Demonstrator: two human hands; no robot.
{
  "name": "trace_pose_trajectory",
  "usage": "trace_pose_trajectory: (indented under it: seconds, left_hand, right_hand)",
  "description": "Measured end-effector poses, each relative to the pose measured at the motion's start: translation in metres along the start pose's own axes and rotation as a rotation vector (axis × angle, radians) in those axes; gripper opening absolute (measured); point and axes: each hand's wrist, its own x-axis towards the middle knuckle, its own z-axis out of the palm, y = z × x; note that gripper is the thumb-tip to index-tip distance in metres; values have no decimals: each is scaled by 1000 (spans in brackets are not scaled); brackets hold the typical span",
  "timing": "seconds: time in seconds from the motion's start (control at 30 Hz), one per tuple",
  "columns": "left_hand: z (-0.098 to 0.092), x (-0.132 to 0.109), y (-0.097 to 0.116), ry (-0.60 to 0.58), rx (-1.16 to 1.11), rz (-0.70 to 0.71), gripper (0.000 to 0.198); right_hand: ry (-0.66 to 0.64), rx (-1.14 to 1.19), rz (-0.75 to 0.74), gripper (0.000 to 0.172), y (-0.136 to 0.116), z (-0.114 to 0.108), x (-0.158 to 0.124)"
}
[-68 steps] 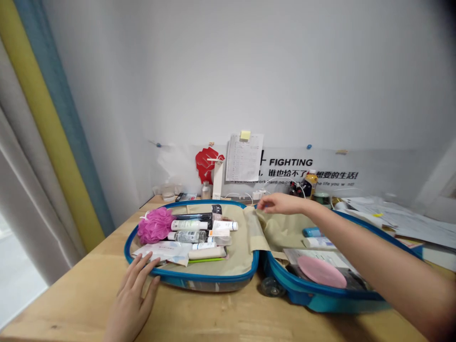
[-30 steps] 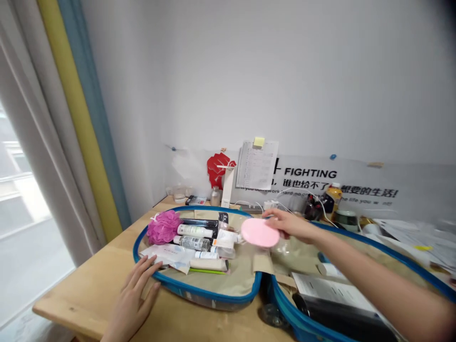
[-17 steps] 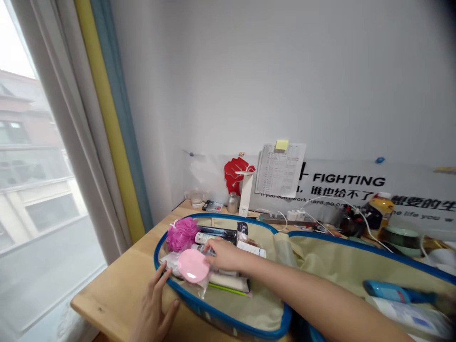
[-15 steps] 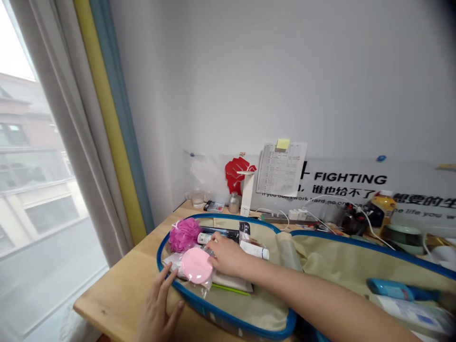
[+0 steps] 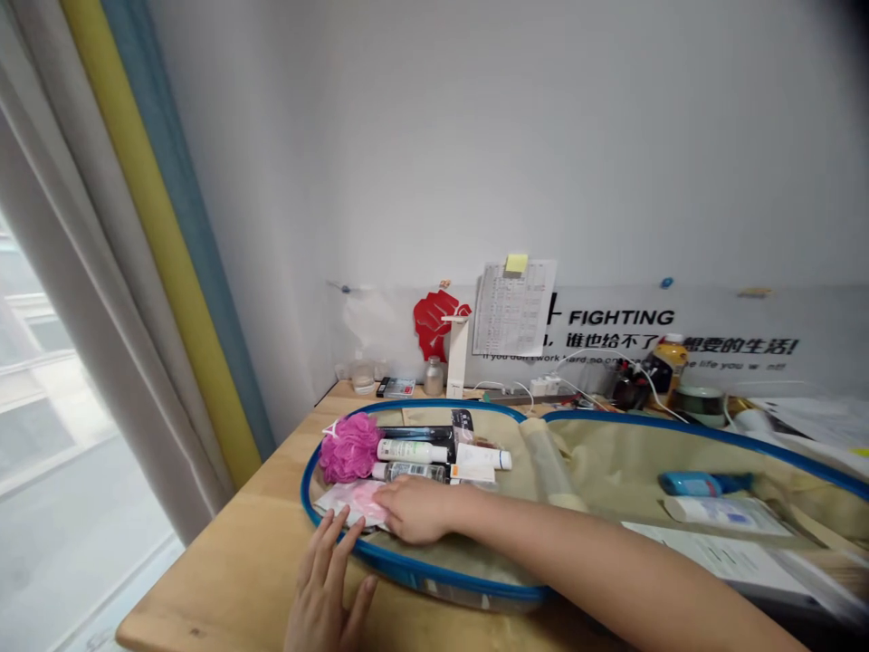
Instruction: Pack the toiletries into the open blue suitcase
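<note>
Hands at suitcase; magenta puff, bottles beyond (forearm across hinge)

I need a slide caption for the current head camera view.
Right hand at a pale packet beside bottles and a pink bath puff in an open suitcase; left hand close by.

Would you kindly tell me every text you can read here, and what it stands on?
"FIGHTING": banner
"谁也给不了 … 想要的生活!": banner, partly hidden
"work hard … life you": banner, partly hidden
Too small or blurred: paper, white bottle, blue bottle
</note>
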Motion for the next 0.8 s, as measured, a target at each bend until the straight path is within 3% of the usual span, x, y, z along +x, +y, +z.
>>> trace_pose_trajectory:
  seconds: [0.1, 0.2, 0.3, 0.43, 0.53, 0.6, 0.7, 0.8]
  left_hand:
    - [2, 0, -2, -2, -12, 7, 55]
    - [3, -3, -3, -6, -45, -18, 55]
    - [5, -6, -4, -17, -71, -43, 54]
    - [6, -8, -4, -21, -105, -84, 50]
    - [7, -8, -5, -27, -120, -111, 47]
    - [7, -8, -5, -29, -123, -122, 46]
    - [7, -8, -5, -25, -131, -131, 46]
    - [6, -7, -4, -24, -126, -135, 44]
  right_hand:
    - [14, 33, 37, 51, -5, -13, -12]
    - [59, 74, 83, 61, 1, -39, -51]
    - [101, 105, 209, 49, 28, -72, -120]
    - [194, 74, 569, 48, 82, -92, -228]
    - [165, 52, 787, 43, 109, -77, -292]
    - [126, 46, 872, 50, 116, -58, -319]
    - [99, 32, 937, 62, 116, -29, -337]
    - [101, 29, 924, 58, 115, -12, -340]
